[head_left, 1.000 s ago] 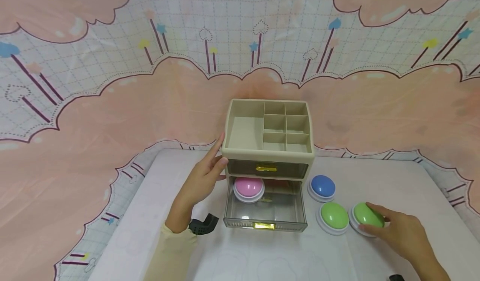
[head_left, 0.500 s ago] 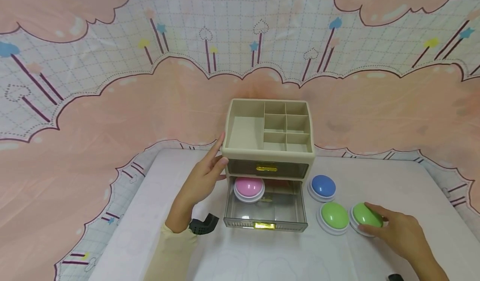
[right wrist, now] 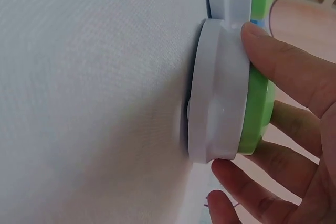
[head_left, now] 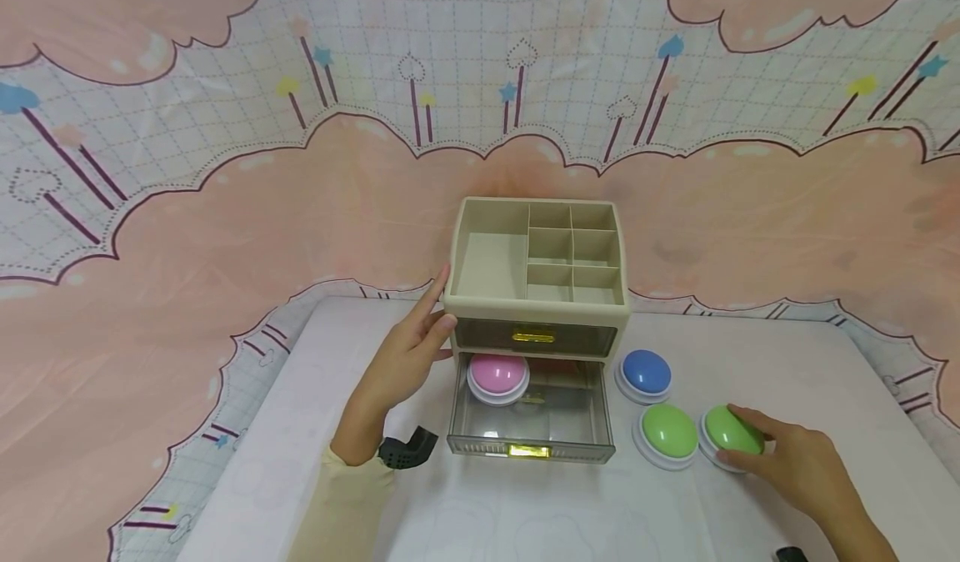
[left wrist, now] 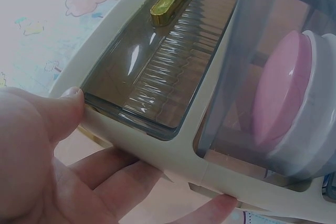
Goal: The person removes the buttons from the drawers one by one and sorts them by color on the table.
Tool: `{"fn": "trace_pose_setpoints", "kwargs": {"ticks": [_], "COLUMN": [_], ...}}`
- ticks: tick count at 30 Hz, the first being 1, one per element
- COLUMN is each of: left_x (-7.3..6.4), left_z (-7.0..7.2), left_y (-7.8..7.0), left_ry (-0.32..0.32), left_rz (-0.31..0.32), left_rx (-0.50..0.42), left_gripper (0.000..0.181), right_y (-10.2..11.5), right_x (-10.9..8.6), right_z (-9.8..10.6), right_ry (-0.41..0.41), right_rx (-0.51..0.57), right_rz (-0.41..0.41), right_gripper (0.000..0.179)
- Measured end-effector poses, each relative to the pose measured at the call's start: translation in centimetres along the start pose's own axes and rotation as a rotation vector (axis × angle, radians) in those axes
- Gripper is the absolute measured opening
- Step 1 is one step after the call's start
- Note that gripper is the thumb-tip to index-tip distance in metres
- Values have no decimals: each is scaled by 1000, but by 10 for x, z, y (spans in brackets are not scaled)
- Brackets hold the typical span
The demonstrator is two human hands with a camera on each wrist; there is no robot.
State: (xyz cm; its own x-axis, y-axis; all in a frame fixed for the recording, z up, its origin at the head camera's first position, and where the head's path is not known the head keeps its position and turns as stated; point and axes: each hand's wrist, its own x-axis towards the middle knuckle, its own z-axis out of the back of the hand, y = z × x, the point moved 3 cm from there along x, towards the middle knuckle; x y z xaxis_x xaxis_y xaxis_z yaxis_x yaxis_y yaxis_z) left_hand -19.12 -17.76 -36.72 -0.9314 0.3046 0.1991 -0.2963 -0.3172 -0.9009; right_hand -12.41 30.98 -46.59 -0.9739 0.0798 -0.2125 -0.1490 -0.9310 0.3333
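My left hand (head_left: 405, 349) rests against the left side of a beige desktop drawer organizer (head_left: 487, 305). In the left wrist view its thumb touches the front edge and its fingers lie fairly straight along the side wall. The lower clear drawer (head_left: 566, 429) is pulled out, with a pink push button (head_left: 498, 372) on a white base at its back left. My right hand (head_left: 810, 466) holds the rightmost green push button (head_left: 731, 430) by its base, thumb on one side and fingers on the other. That button stands on the table in the right wrist view.
Touching or nearly touching the held button is another green push button (head_left: 669, 430). A blue push button (head_left: 647, 372) stands behind it, right of the organizer. The upper drawer (head_left: 487, 338) is closed. A patterned cloth (head_left: 337, 212) hangs behind the white table (head_left: 525, 512).
My right hand and the green push button have shifted very slightly to the left. The left hand, organizer and drawer stay where they were.
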Motion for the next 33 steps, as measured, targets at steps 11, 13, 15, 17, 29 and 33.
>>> {"fn": "trace_pose_setpoints", "kwargs": {"ticks": [11,13,15,17,29,33], "left_x": [0,0,0,0,-1,0], "left_z": [0,0,0,0,0,0], "left_y": [-1,-1,-1,-1,-2,-1], "left_ry": [1,2,0,-1,-1,-1], "left_rz": [6,7,7,7,7,5], "left_rx": [-1,2,6,8,4,4], "left_gripper": [66,66,66,66,67,68], "right_y": [-1,1,4,8,61,84], "right_x": [1,1,0,-1,-24,-30], "right_z": [-3,-3,-2,0,14,20], "right_ry": [18,10,-10,-38,-275,-365], "right_rx": [5,0,-4,-1,82,141], "right_rz": [1,6,17,27,213,331], "right_gripper": [101,102,102,100,78,69]}}
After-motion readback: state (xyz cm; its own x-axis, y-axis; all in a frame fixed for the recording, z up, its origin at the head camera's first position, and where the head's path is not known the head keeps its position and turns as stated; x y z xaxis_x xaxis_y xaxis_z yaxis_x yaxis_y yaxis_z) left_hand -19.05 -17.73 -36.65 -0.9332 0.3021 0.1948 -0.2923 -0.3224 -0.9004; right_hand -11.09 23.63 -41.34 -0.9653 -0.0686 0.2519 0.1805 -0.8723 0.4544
